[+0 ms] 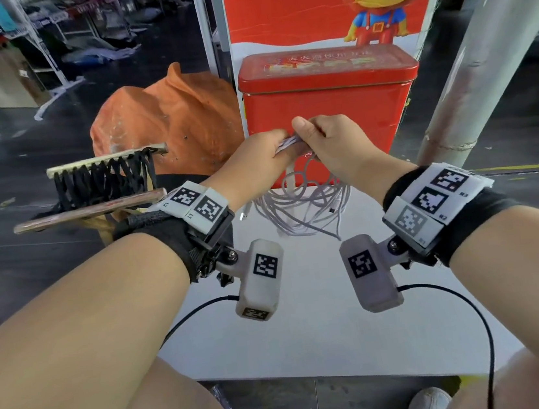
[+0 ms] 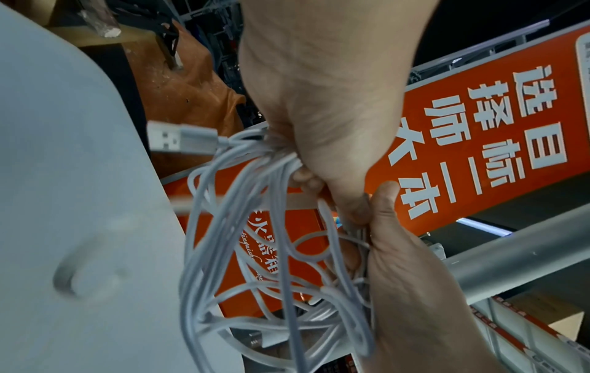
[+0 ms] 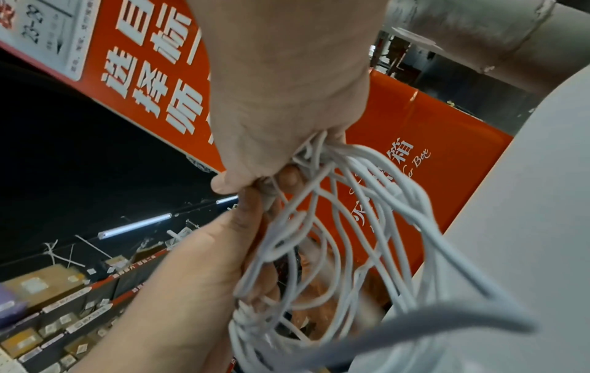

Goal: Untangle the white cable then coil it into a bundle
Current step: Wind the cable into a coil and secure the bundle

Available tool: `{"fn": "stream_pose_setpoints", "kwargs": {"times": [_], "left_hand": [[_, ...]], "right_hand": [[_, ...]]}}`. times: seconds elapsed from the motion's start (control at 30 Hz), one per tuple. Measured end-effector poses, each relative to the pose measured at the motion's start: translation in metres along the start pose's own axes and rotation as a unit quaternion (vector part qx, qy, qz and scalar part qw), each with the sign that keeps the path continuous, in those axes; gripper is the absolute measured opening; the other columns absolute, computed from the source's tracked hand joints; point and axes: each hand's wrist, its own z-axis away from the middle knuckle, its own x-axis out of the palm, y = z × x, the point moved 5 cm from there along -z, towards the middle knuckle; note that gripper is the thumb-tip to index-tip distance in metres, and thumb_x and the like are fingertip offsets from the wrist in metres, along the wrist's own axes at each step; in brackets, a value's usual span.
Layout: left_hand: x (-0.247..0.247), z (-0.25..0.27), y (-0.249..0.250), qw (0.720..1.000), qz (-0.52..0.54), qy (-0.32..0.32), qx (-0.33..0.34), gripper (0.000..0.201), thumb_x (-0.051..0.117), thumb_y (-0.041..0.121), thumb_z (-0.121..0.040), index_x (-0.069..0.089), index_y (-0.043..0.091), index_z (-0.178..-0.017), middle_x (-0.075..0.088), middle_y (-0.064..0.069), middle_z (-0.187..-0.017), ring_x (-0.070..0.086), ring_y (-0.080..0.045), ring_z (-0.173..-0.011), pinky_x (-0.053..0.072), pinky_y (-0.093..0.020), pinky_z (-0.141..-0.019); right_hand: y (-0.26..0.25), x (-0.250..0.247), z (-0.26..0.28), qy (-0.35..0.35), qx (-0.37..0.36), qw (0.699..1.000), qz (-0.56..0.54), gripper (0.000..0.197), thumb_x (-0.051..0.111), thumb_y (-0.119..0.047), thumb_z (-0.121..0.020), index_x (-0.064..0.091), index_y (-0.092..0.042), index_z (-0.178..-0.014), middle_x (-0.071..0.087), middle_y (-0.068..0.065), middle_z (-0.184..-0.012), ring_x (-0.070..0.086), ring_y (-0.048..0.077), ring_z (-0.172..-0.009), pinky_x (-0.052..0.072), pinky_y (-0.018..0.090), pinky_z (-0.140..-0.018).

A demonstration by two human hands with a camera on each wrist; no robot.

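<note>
Both hands are up over the far edge of the white table top (image 1: 310, 328), knuckles nearly touching, right in front of the red metal box w/ a lid (image 1: 329, 95). Left hand (image 1: 256, 161) has fingers curled round the top of the thin white cable w/ many loose loops (image 1: 302, 207); right hand (image 1: 331, 142) pinches the same gathered strands btwn thumb and curled fingers, just beside the left. From the grip the cable hangs in a tangle of loops, lowest ones reaching the table top near its far edge. A white USB plug (image 2: 182, 138) sticks out of the bunch on the left side, close to the left hand. Left of the box on the floor: a crumpled orange sack (image 1: 176, 120) and a wooden frame strung w/ black cord (image 1: 102, 184). A grey metal pole (image 1: 487, 51) leans at far right.
</note>
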Motion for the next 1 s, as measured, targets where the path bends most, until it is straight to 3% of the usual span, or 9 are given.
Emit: {"fn": "stream_pose_setpoints", "kwargs": {"times": [0.1,0.23,0.33,0.4,0.5,0.7,0.8,0.9,1.0], "left_hand": [[-0.001,0.001,-0.001,1.000,-0.012,-0.011,-0.007,0.038,0.049,0.040,-0.096,0.052,0.009,-0.074,0.050,0.002,-0.058,0.044,-0.008,-0.049,0.032,-0.015,-0.047],[-0.004,0.003,-0.004,0.999,0.038,-0.017,-0.031,0.046,0.055,0.038,-0.094,0.048,0.014,-0.056,0.047,0.008,-0.040,0.043,-0.003,-0.037,0.031,-0.010,-0.043],[-0.007,0.002,-0.010,0.998,0.041,-0.001,-0.044,0.052,0.062,0.043,-0.089,0.039,0.015,-0.051,0.036,0.006,-0.042,0.032,-0.005,-0.038,0.026,-0.016,-0.044],[-0.007,0.001,-0.012,0.999,0.018,0.012,-0.037,0.052,0.064,0.044,-0.086,0.038,0.013,-0.054,0.032,0.002,-0.049,0.028,-0.006,-0.043,0.022,-0.018,-0.044],[-0.009,0.001,-0.014,0.999,-0.005,0.039,-0.032,0.043,0.065,0.048,-0.084,0.052,0.008,-0.080,0.051,0.000,-0.063,0.042,-0.012,-0.053,0.031,-0.021,-0.049],[-0.015,0.009,0.002,0.989,-0.077,0.093,0.080,0.027,0.061,0.025,-0.091,0.037,0.011,-0.090,0.048,-0.010,-0.081,0.047,-0.026,-0.065,0.036,-0.033,-0.055],[-0.015,0.012,0.014,0.965,-0.157,0.145,0.155,0.019,0.063,0.015,-0.084,0.046,0.008,-0.082,0.047,-0.011,-0.095,0.052,-0.027,-0.078,0.044,-0.037,-0.065],[-0.018,0.010,0.014,0.942,-0.211,0.210,0.153,0.016,0.068,0.018,-0.079,0.058,0.007,-0.081,0.050,-0.015,-0.095,0.051,-0.028,-0.087,0.042,-0.033,-0.077],[-0.013,0.006,0.009,0.962,-0.171,0.166,0.134,0.014,0.066,0.019,-0.085,0.061,0.006,-0.086,0.051,-0.007,-0.091,0.053,-0.022,-0.080,0.045,-0.032,-0.071]], "right_hand": [[0.000,0.001,0.001,-0.027,-0.011,1.000,0.006,0.047,0.039,-0.039,-0.100,0.064,0.001,-0.099,0.051,0.011,-0.071,0.049,0.022,-0.067,0.035,0.029,-0.060],[-0.001,0.002,0.004,-0.050,-0.008,0.998,-0.022,0.045,0.038,-0.037,-0.100,0.063,0.001,-0.102,0.046,0.011,-0.070,0.042,0.021,-0.063,0.037,0.030,-0.063],[-0.002,0.004,0.006,-0.063,0.006,0.998,-0.025,0.041,0.037,-0.035,-0.101,0.055,-0.001,-0.085,0.038,0.003,-0.060,0.035,0.017,-0.055,0.033,0.028,-0.058],[-0.001,0.005,0.005,-0.071,0.034,0.997,-0.026,0.040,0.038,-0.036,-0.101,0.049,-0.006,-0.077,0.035,0.000,-0.056,0.031,0.015,-0.049,0.029,0.027,-0.053],[0.002,0.009,0.003,-0.090,0.088,0.992,-0.015,0.047,0.034,-0.042,-0.100,0.048,-0.010,-0.069,0.045,0.001,-0.057,0.039,0.016,-0.051,0.032,0.028,-0.052],[0.006,0.010,0.010,-0.131,0.063,0.986,-0.086,0.052,0.040,-0.054,-0.094,0.063,-0.008,-0.087,0.049,0.008,-0.077,0.043,0.019,-0.068,0.035,0.027,-0.059],[0.006,0.008,0.007,-0.088,0.070,0.991,-0.067,0.051,0.042,-0.048,-0.096,0.060,-0.001,-0.087,0.047,0.010,-0.075,0.040,0.020,-0.066,0.033,0.029,-0.059],[0.009,0.005,0.004,-0.017,0.100,0.994,-0.048,0.043,0.044,-0.045,-0.096,0.053,-0.007,-0.079,0.043,0.003,-0.060,0.037,0.018,-0.052,0.030,0.023,-0.045],[0.014,0.000,-0.001,0.041,0.122,0.991,-0.034,0.044,0.046,-0.043,-0.096,0.049,-0.010,-0.067,0.041,-0.002,-0.057,0.036,0.013,-0.048,0.026,0.016,-0.036]]}}
